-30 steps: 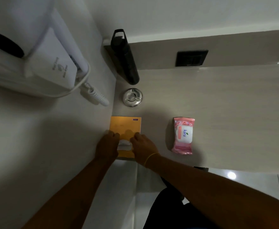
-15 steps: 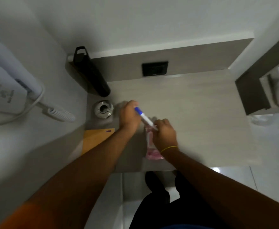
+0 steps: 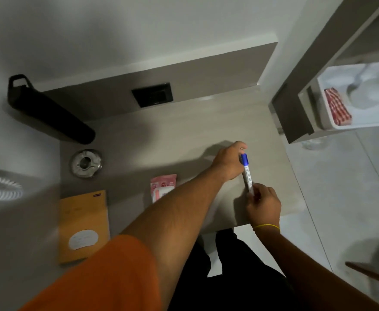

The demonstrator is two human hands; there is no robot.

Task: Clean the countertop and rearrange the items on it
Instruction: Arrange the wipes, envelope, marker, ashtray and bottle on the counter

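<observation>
A blue-capped marker lies along the right part of the grey countertop, held at both ends. My left hand grips its capped far end and my right hand pinches its near end. A pink wipes pack lies mid-counter, half hidden under my left forearm. An orange notebook with a white label rests at the near left edge. A round metal ashtray sits at the left, with a black bottle behind it in the corner.
A black wall socket is set in the back panel. At the right, beyond the counter's edge, a shelf holds a white tray with a red-striped packet. A coiled cord hangs at the far left. Tiled floor lies below.
My hands left the notebook, took up the marker and carried it rightward past the wipes pack to the counter's right part. My view swung to the right.
</observation>
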